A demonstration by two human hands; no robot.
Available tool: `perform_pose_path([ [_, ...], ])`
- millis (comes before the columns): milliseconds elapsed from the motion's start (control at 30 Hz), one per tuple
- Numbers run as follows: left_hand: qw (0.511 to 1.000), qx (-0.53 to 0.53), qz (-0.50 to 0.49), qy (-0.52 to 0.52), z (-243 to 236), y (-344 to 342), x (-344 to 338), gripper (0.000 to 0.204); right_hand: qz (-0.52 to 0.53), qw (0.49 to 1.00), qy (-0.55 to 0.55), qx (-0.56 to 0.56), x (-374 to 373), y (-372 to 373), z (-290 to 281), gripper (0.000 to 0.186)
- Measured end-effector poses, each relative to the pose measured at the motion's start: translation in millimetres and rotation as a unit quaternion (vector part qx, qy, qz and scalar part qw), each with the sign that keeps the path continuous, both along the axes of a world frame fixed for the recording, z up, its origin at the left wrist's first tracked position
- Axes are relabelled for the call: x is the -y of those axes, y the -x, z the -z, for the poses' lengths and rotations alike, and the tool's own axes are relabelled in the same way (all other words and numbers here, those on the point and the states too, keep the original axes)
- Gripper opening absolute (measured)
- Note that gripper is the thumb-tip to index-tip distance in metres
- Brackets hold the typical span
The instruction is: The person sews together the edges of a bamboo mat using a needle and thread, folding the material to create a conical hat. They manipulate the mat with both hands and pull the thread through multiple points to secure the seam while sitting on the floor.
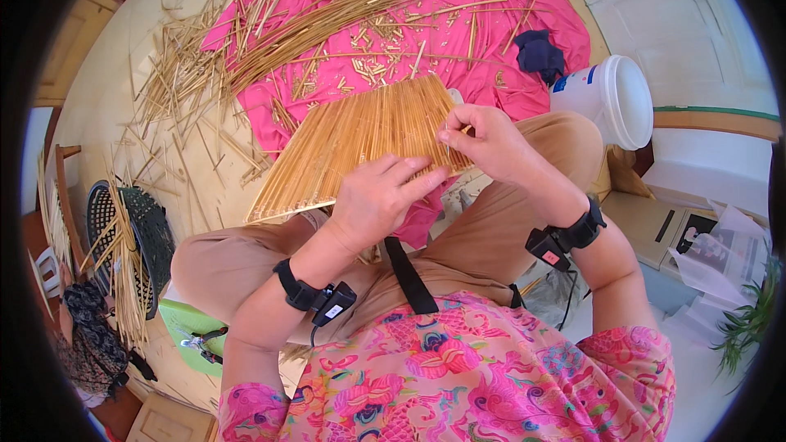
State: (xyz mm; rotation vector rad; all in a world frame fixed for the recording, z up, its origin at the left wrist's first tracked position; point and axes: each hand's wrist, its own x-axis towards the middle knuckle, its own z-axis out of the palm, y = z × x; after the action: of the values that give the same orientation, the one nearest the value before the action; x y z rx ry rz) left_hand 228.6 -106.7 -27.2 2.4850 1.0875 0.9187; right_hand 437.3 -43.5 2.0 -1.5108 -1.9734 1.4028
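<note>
A fan-shaped panel of golden straw stalks (pixel 352 135), laid side by side, rests across my lap. My left hand (pixel 378 196) lies on the panel's near edge, its fingers stretched over the stalks. At the panel's right end, my right hand (pixel 491 141) is closed in a pinch, thumb against forefinger. Whatever is between those fingertips is too small to make out. Beyond the panel, a bundle of long thin stalks (pixel 319 33) lies on a pink cloth (pixel 458 33), among many short cut pieces.
Loose straw (pixel 184 90) litters the floor on the left. A dark plastic basket (pixel 151 237) holding stalks sits there too. To the right are a white bucket (pixel 610 102) on its side, a dark blue cloth (pixel 540 56) and a green plant (pixel 749 319).
</note>
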Motion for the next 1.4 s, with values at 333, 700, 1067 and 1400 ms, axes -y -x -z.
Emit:
perform_pose_path([
  [333,0.999,0.014,0.033,0.028,-12.8,16.9,-11.8,0.034,-0.146,0.977,0.153,0.033,-22.6,3.6,-28.6,0.019],
  [700,0.993,0.007,0.086,0.085,-10.8,15.7,0.0,0.035,0.205,0.948,0.163,-0.179,-95.0,-34.4,-21.7,0.014],
  [1067,0.99,0.069,0.023,0.124,-44.3,50.0,-47.9,0.038,0.237,0.915,0.169,-0.279,-176.5,-62.4,-14.9,0.016],
  [1400,0.978,0.12,-0.002,0.17,-41.0,70.9,-61.9,0.036,0.28,0.849,-0.046,-0.445,-128.7,-13.3,-14.3,0.011],
])
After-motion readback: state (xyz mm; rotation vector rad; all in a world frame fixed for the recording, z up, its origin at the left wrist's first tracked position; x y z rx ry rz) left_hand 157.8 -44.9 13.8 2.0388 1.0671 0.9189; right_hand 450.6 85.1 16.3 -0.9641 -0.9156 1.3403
